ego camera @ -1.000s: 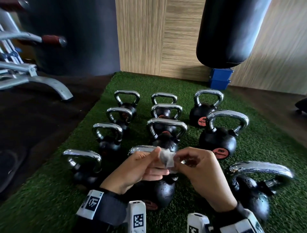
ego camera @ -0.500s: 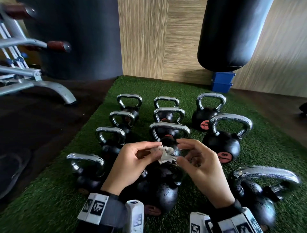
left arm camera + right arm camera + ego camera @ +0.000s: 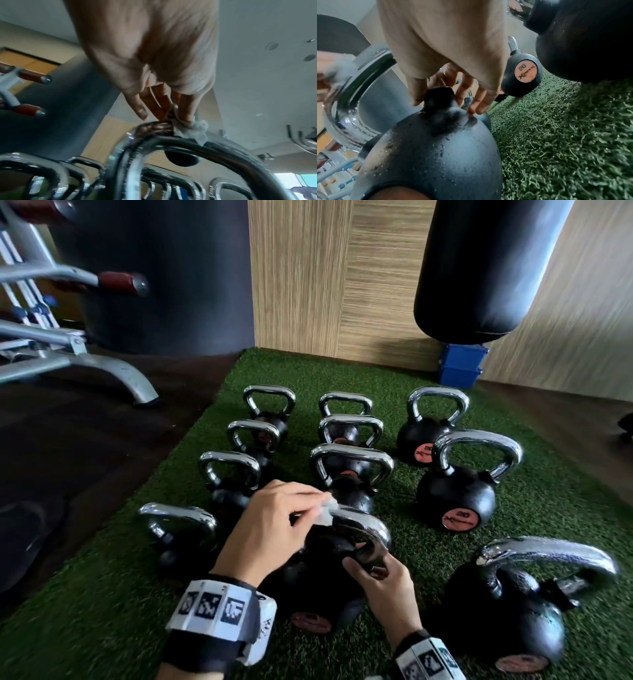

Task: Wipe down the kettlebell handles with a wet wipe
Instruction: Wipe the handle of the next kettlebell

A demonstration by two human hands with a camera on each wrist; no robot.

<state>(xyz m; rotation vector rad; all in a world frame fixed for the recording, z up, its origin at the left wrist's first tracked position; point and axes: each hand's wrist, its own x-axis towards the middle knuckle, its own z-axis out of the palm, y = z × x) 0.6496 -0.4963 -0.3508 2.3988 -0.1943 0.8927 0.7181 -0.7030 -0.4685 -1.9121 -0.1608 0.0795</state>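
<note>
Several black kettlebells with chrome handles stand in rows on green turf. The nearest middle kettlebell (image 3: 318, 587) has a wide chrome handle (image 3: 363, 525). My left hand (image 3: 274, 522) pinches a crumpled white wet wipe (image 3: 325, 510) and presses it on top of that handle; the left wrist view shows the wipe (image 3: 192, 129) between fingertips and chrome handle (image 3: 223, 146). My right hand (image 3: 380, 577) grips the handle's right leg where it meets the ball, thumb and fingers around the black stub (image 3: 439, 97) above the kettlebell (image 3: 436, 155).
A large kettlebell (image 3: 507, 611) stands at the near right and another (image 3: 455, 498) behind it. A smaller one (image 3: 178, 529) is at the near left. A grey bench frame (image 3: 102, 371) sits on dark flooring to the left. A black punching bag (image 3: 486, 268) hangs over a blue box (image 3: 460, 366).
Both hands held the wipe between them above the kettlebells. Now the left hand alone has lowered it onto the near kettlebell's handle, and the right hand has dropped to grip the handle's base.
</note>
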